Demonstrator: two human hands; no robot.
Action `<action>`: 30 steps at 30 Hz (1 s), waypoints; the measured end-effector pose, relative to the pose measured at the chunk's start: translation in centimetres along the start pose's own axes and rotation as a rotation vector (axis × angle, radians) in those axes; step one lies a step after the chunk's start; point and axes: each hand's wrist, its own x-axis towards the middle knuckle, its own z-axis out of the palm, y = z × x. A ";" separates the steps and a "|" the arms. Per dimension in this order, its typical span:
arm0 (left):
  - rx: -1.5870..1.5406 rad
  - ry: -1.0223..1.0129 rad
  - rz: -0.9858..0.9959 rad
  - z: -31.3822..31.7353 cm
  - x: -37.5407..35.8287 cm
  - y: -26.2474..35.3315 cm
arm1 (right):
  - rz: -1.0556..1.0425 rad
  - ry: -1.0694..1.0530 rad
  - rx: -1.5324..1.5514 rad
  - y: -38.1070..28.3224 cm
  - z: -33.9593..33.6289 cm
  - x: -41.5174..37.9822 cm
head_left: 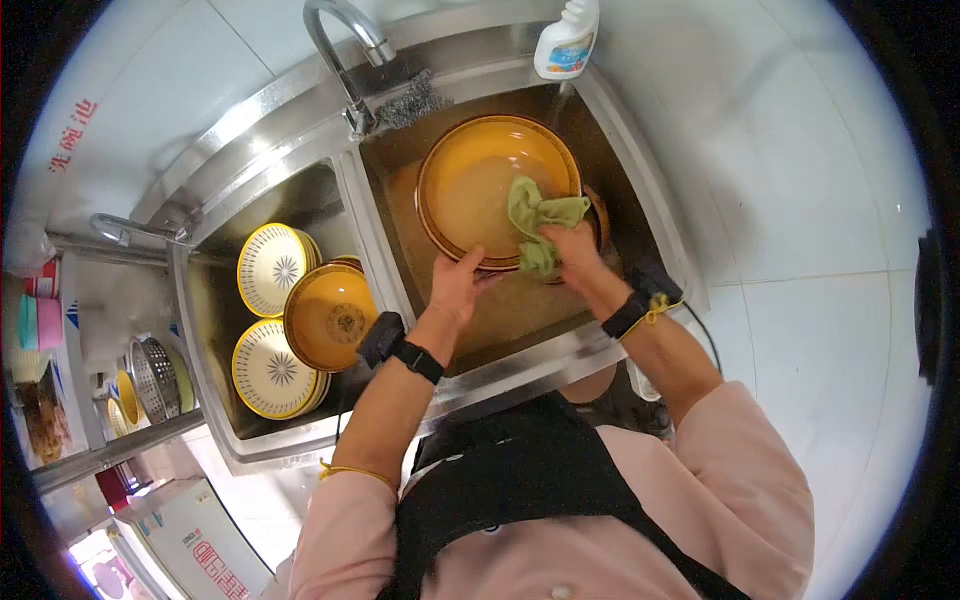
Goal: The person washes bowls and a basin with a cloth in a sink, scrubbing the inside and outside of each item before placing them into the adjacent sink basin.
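A large amber-brown bowl (475, 185) with a dark rim is in the right sink basin, in murky water. My left hand (460, 287) grips its near rim, thumb on the inner side and fingers beneath. Bunched in my right hand (578, 250) is a green cloth (537, 215), which lies over the bowl's right side and rim. My right fingers are closed on the cloth. Behind that hand, part of another brown dish (598, 215) shows at the right; most of it is hidden.
The left basin holds white patterned bowls (275, 270) in stacks and a smaller brown bowl (335, 315). A faucet (350, 60), a dark scouring pad (412, 98) and a white spray bottle (568, 40) stand along the back ledge. A shelf with a perforated steel colander (153, 375) is at left.
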 end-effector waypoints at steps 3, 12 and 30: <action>0.376 0.031 0.092 0.2 2.2 3.8 | -0.249 -0.077 -0.272 -2.3 -2.1 2.5; 1.351 -0.050 0.561 1.9 5.7 10.6 | -0.840 -0.297 -1.354 -13.8 0.4 4.1; 0.103 0.186 0.431 1.2 -1.2 3.5 | -0.506 -0.018 -0.857 -6.9 1.7 4.0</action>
